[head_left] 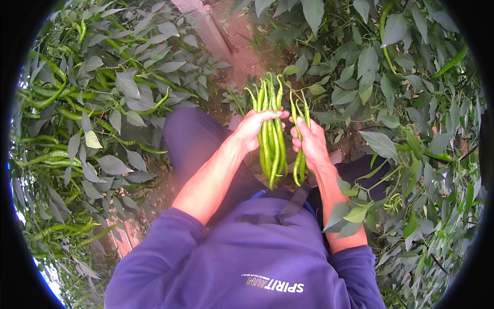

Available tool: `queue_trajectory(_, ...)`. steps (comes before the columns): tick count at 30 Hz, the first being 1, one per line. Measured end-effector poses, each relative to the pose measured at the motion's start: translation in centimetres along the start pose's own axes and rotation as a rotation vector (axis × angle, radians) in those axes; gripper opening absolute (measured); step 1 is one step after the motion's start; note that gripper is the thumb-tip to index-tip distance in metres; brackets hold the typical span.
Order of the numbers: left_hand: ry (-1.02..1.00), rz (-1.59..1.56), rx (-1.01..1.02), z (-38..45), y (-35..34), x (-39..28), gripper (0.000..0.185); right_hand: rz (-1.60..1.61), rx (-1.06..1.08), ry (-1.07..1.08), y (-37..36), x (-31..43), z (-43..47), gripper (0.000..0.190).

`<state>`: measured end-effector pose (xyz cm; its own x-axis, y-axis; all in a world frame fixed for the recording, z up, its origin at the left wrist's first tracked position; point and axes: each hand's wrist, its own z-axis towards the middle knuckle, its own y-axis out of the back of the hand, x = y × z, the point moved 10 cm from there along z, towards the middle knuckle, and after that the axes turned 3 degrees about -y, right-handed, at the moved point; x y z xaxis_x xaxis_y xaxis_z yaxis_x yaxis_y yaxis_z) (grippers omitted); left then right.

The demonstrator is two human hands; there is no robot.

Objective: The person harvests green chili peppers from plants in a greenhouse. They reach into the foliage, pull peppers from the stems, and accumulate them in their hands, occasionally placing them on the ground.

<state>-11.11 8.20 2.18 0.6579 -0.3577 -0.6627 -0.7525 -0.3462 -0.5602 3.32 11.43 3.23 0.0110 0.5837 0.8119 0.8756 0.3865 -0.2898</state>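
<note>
My left hand (pixel 254 129) is wrapped around a bundle of long green chili peppers (pixel 273 148), the thumb lying across the front. Their stems point away from me and the tips hang toward my lap. Close beside it on the right, my right hand (pixel 310 139) grips a smaller bunch of green chili peppers (pixel 297 164), also stems up. The fingers of the two hands nearly meet between the bunches. Part of each bunch is hidden behind the fingers.
Pepper plants (pixel 127 83) with several hanging green peppers crowd the left side. More leafy pepper plants (pixel 370 73) rise on the right, and one branch (pixel 357 214) hangs over my right forearm. A pale post-like object (pixel 204 27) lies ahead beside bare reddish soil (pixel 245 56).
</note>
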Motion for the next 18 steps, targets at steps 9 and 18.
queue_trajectory(9, -0.101, -0.221, 0.219, 0.0, -2.0, -2.6, 0.041, 0.063, 0.305, -0.234, -0.1, 0.2, -2.1, 0.028)
queue_trajectory(18, -0.379, -0.202, -0.238, 1.1, 3.4, -6.2, 0.033, 0.009, 0.177, -0.232, 3.2, -1.3, -1.4, 0.03)
